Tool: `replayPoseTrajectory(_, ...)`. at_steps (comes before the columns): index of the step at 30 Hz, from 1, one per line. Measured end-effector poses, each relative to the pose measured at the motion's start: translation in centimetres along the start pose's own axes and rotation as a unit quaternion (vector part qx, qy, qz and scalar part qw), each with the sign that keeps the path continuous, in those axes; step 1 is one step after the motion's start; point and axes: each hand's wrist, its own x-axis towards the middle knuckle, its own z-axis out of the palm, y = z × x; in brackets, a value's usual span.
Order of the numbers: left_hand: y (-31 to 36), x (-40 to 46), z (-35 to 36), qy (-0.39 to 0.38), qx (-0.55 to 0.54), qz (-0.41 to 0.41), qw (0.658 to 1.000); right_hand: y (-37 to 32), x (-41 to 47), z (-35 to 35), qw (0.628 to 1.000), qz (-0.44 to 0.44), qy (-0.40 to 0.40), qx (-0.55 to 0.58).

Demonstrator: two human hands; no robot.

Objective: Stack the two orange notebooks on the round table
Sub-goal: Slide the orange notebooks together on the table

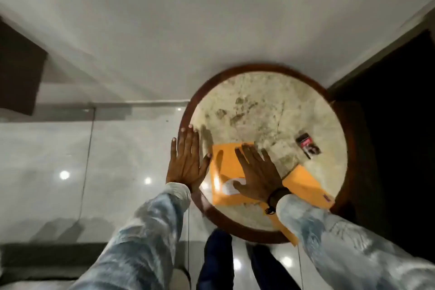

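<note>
Two orange notebooks lie on the round marble-topped table (266,101), near its front edge. The left notebook (223,169) has a white label on its cover and lies flat. My right hand (255,169) rests palm down on it, fingers spread. The second orange notebook (306,186) lies to the right, partly under my right wrist and sleeve, and it overlaps the left one's corner. My left hand (187,160) hovers flat with fingers apart over the table's left rim, beside the left notebook, holding nothing.
A small dark box with red print (308,146) lies on the right part of the tabletop. The table has a brown wooden rim (188,110). A white wall stands behind, a dark area to the right, glossy floor tiles to the left.
</note>
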Motion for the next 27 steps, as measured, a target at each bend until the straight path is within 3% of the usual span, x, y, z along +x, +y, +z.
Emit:
replayPoseTrajectory(4,-1.0,1.6,5.3,0.012,-0.010,-0.010,1.000,1.5,2.7,3.4,1.000,-0.003,0.014,0.002)
replayPoseTrajectory(9,-0.5,2.9,7.2,0.054,-0.002,-0.003,0.999,4.5,7.3,1.4,0.999,-0.003,0.042,-0.008)
replayPoseTrajectory(17,1.2,2.6,9.9,0.023,-0.018,-0.012,1.000,5.9,11.6,-0.6,0.999,0.019,0.047,-0.003)
replayPoseTrajectory(22,1.0,2.4,10.5,0.043,-0.020,-0.007,0.999,5.6,11.0,-0.8,0.996,0.042,0.074,0.015)
replayPoseTrajectory(27,1.6,1.9,9.5,0.028,-0.017,-0.020,0.999,6.2,4.7,0.0,0.987,0.065,0.135,0.051)
